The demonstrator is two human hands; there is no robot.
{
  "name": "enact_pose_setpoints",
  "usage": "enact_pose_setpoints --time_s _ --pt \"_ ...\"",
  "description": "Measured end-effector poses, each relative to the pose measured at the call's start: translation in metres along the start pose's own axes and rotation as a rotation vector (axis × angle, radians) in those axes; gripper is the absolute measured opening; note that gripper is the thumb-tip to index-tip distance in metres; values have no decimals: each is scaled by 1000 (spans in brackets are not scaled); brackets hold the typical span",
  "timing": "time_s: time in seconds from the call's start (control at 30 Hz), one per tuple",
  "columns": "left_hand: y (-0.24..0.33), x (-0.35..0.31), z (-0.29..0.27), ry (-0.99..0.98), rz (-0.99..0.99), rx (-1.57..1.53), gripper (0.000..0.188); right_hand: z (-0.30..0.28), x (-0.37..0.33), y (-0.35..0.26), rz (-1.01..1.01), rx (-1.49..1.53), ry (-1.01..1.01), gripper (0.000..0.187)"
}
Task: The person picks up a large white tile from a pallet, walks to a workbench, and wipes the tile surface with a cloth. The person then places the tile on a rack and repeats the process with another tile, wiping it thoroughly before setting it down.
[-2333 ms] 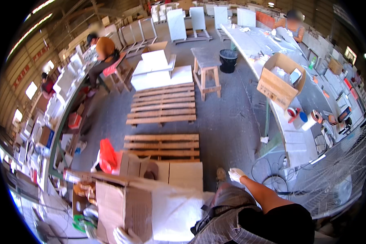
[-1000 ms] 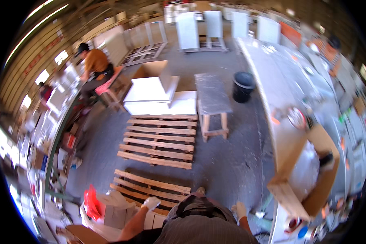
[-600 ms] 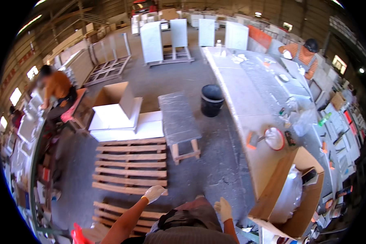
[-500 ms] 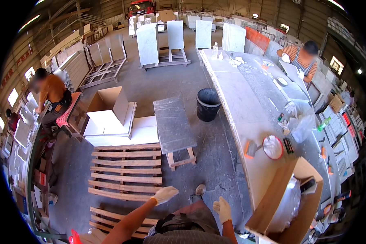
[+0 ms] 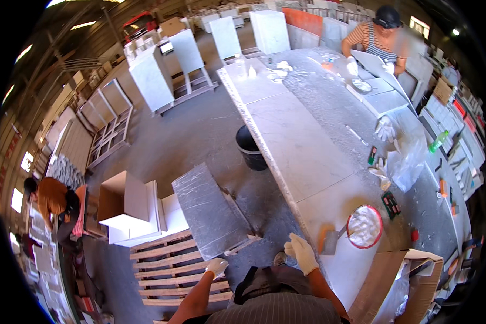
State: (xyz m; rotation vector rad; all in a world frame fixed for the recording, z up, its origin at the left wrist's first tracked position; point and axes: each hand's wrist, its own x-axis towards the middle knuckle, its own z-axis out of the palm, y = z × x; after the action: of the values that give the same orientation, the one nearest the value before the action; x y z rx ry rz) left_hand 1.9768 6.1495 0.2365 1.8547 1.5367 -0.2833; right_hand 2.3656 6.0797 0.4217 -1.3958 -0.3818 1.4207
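My left hand (image 5: pixel 217 267), in a pale work glove, hangs over the wooden pallet (image 5: pixel 173 275) beside the near end of a dark grey veined stone slab (image 5: pixel 205 208). It holds nothing that I can see, and its fingers are loosely extended. My right hand (image 5: pixel 301 252), gloved too, is empty, with fingers apart, close to the edge of the long stone-topped table (image 5: pixel 308 178). Near that hand on the table lie a scraper with an orange part (image 5: pixel 326 240) and a red-rimmed tub of white material (image 5: pixel 364 227). An opened cardboard box (image 5: pixel 380 286) stands at the near right.
A black bucket (image 5: pixel 251 148) stands against the table's left side. White boxes (image 5: pixel 127 202) sit beyond the pallet. Across the table a co-worker (image 5: pixel 380 40) handles a panel; another person (image 5: pixel 54 200) bends at the far left. White slabs (image 5: pixel 151 78) lean on frames ahead.
My view has turned to the right and the table looms closer. My right hand has risen toward the table edge, while my left hand has drawn near the dark slab's end.
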Motion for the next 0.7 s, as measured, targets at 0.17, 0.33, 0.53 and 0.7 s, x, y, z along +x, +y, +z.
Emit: enact_pose_setpoints --time_s 0.17,0.33,0.53,0.7 --pt "14 40 -16 -92 46 -27 43 -7 28 -39 -57 53 9 40" --pt "47 81 -45 -202 43 50 50 -16 42 -49 -59 43 29 40" --pt "66 196 -121 -218 57 149 49 -19 53 -69 -57 107 112 42" --pt "142 290 -185 -287 271 186 35 -12 88 -89 -88 73 250 42"
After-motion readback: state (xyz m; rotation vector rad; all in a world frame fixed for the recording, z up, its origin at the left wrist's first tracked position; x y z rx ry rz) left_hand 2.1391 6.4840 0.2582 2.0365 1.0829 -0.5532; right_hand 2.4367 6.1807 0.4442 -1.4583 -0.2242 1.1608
